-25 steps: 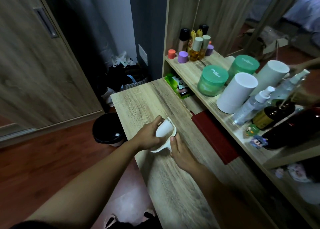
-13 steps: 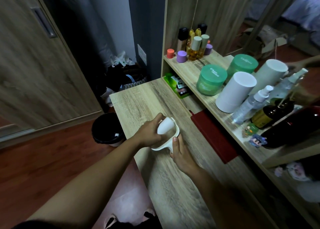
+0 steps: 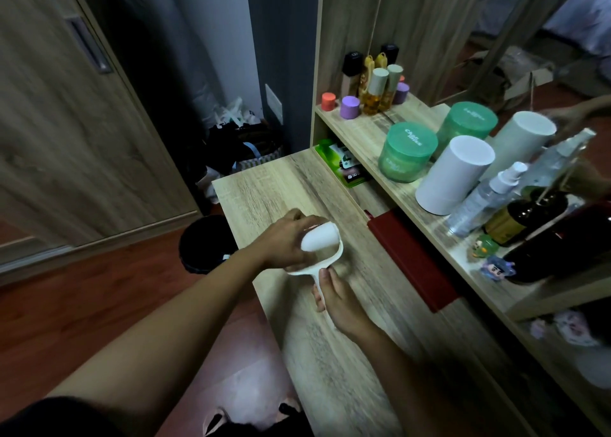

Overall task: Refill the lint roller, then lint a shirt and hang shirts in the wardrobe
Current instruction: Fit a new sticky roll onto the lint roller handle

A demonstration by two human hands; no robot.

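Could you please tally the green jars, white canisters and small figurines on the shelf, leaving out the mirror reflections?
Green jar: 1
White canister: 1
Small figurines: 2 (one green, one purple)
Total: 4

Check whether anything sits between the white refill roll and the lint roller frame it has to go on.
Nothing visible does. The left hand holds the refill roll right at the lint roller frame, whose handle the right hand holds. Whether it is fully seated cannot be told.
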